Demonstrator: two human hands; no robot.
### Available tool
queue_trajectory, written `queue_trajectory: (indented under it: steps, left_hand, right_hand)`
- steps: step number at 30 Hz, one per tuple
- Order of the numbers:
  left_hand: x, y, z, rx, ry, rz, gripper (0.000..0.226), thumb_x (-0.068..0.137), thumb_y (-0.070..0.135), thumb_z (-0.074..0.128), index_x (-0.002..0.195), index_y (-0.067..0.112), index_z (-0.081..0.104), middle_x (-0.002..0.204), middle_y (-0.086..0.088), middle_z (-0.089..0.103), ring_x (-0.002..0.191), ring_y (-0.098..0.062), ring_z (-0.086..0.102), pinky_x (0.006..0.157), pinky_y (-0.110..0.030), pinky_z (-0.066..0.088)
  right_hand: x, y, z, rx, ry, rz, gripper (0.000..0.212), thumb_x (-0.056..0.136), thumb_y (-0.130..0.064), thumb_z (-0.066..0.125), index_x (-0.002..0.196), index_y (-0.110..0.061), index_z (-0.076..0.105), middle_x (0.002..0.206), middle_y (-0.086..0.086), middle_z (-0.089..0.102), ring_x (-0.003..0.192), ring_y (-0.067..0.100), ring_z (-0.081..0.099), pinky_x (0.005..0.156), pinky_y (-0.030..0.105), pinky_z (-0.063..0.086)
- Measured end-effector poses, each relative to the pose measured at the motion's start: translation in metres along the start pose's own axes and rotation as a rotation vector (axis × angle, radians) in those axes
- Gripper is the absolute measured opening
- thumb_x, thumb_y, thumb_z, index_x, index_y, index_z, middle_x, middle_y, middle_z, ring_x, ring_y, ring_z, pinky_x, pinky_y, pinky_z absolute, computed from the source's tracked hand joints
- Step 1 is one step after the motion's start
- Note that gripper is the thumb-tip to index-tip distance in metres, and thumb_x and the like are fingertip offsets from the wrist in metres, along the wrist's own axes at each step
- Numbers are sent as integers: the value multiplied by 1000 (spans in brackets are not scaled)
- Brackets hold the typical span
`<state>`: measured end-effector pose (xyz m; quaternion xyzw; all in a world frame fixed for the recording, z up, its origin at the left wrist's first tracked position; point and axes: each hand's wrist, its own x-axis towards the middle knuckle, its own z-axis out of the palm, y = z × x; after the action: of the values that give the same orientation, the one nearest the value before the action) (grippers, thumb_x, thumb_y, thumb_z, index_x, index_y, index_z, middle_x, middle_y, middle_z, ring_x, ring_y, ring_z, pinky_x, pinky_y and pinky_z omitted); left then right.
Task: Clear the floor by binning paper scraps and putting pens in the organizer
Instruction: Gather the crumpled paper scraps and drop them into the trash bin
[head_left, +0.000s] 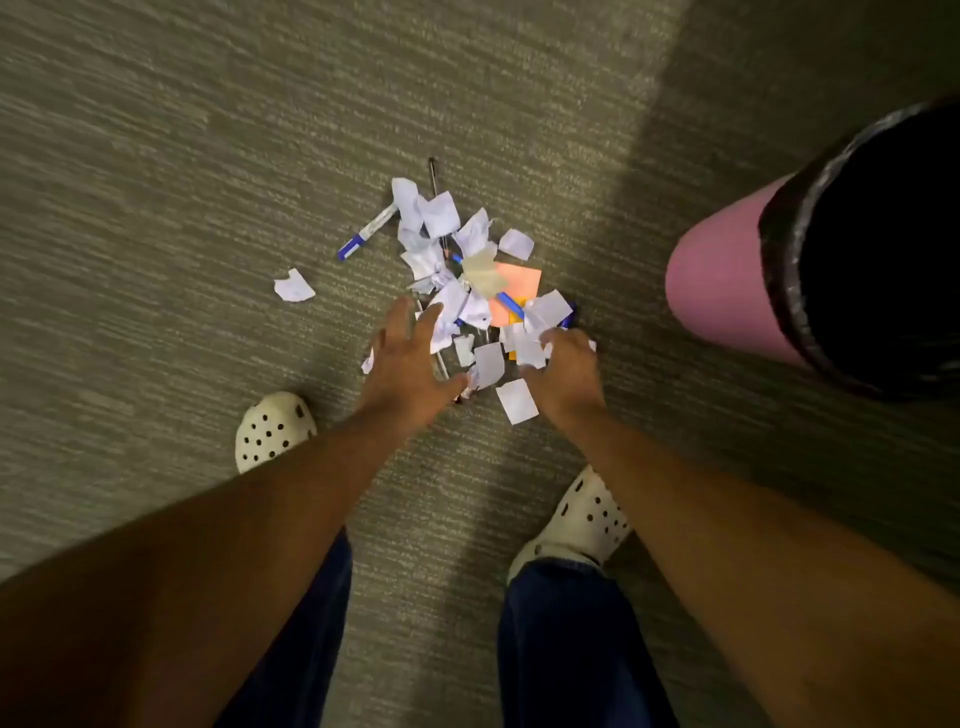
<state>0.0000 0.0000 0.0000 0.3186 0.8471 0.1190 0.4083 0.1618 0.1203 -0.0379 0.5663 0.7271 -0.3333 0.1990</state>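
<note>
At frame centre the paper scraps (452, 270) half bury blue pens (506, 300), the left hand (410, 358) spread above them, the right hand (566, 374) curled over scraps, grip unclear, the pink bin (727, 280) cut off right

Left of our fingers (415, 322) we find open carpet (156, 208); ahead, the paper scraps (441, 249) crowd the pens (366, 234); well right, the pink bin (727, 270) blocks passage.

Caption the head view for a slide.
Both hands reach into paper scraps and pens beside a pink bin.
</note>
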Motion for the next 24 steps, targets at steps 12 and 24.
queue_trajectory:
  steps: [12,24]
  left_hand:
    - [71,-53,67,58,36,-68,103,75,24,88,157,24,26,163,-12,21,148,-35,32,117,-49,38]
    - [119,-27,65,307,49,121,93,80,16,83,152,31,27,142,-20,36,107,-36,64,91,-45,58]
  right_hand:
    - [63,10,64,-220,149,-106,59,90,-26,76,142,-21,49,148,9,46,131,30,52,100,41,53]
    - [30,14,46,306,249,17,27,92,-9,73,120,-10,73,119,13,75,104,27,73,83,26,57]
